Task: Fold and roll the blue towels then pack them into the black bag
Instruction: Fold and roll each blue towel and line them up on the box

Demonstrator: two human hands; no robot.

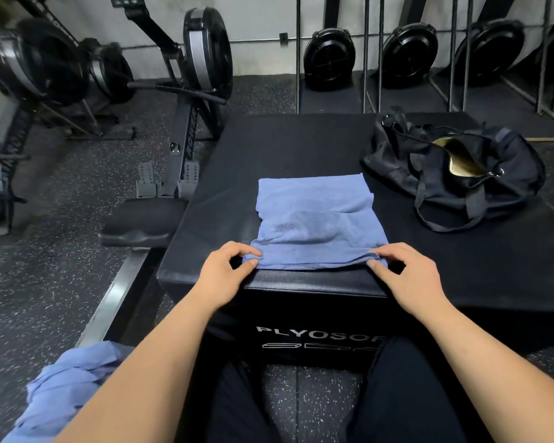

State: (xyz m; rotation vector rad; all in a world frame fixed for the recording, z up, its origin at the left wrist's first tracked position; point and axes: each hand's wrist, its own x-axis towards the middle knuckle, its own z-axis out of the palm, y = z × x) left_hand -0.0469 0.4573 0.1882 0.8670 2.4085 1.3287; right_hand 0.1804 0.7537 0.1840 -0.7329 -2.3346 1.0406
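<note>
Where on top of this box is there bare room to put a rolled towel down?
Widest bare patch: the plyo box top beyond the folded blue towel, left of the black bag. Another lies near right, between the towel and the bag's straps. Crowded: the near edge, where left hand and right hand pinch the towel's corners.

Your left hand (227, 271) and right hand (408, 273) reach forward side by side, palms down, bare forearms extended. Each pinches a near corner of the blue towel (314, 215) between thumb and curled fingers, though the right grip looks looser.
</note>
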